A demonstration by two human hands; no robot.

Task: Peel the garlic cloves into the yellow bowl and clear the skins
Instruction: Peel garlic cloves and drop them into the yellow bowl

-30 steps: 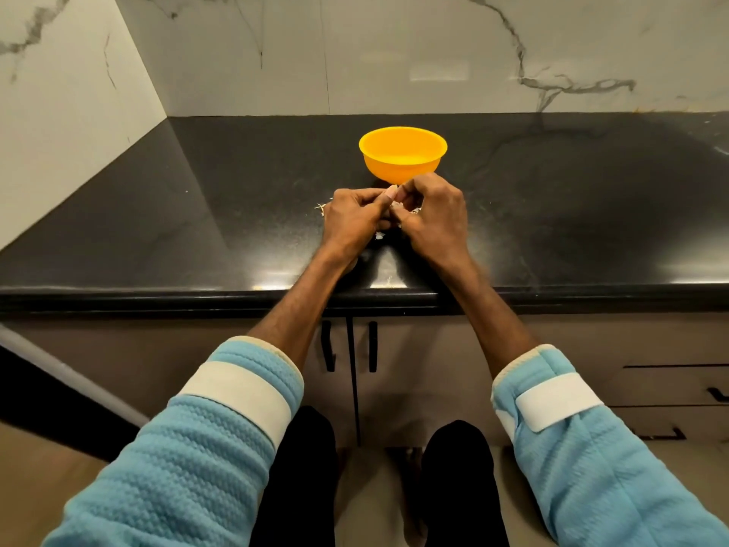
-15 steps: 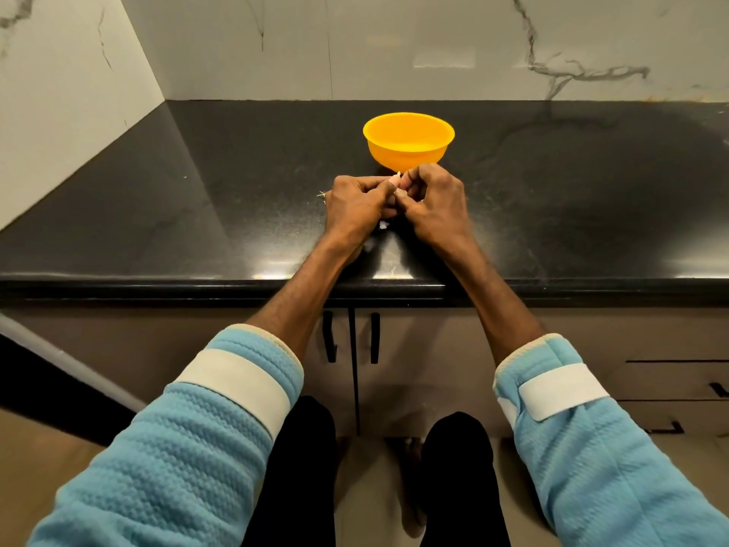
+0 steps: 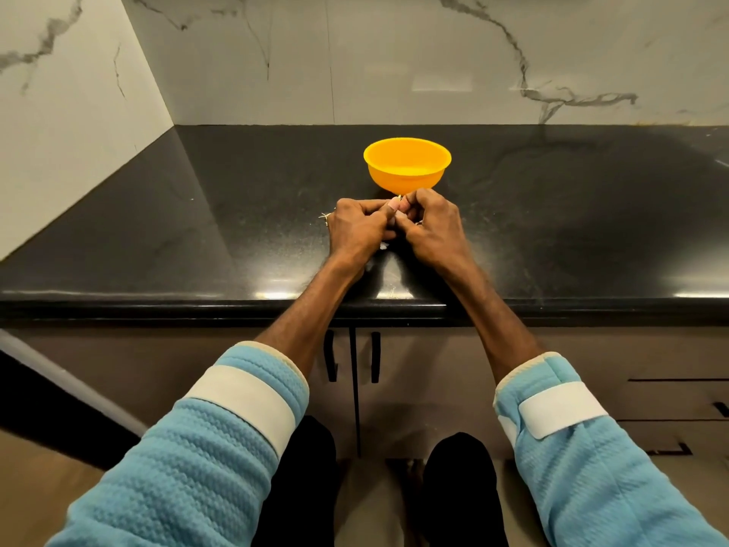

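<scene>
Head camera, looking down along both forearms: a person's left hand (image 3: pixel 357 230) and right hand (image 3: pixel 432 227) meet knuckle to knuckle over a black countertop (image 3: pixel 197 230). The curled fingertips of both pinch a garlic clove (image 3: pixel 400 215) between them. Only a pale sliver of the clove shows; the rest is buried behind thumbs and fingers, and how much skin remains on it cannot be made out.

The yellow bowl (image 3: pixel 407 167) stands upright on the counter just beyond the hands, its base partly covered by the right hand's knuckles. Its inside is seen at a shallow angle, so its contents cannot be told.

Scraps of garlic skins (image 3: pixel 325 217) peek out at the left hand's outer edge, and another pale fragment (image 3: pixel 383 245) lies on the counter in the gap below the two hands; more may lie underneath, out of sight.

Light blue sleeves (image 3: pixel 221 428) with white cuff bands fill the lower corners, cut off by the frame edge. Cabinet door handles (image 3: pixel 374 357) show between the forearms, and a veined marble wall (image 3: pixel 394 53) stands behind.
</scene>
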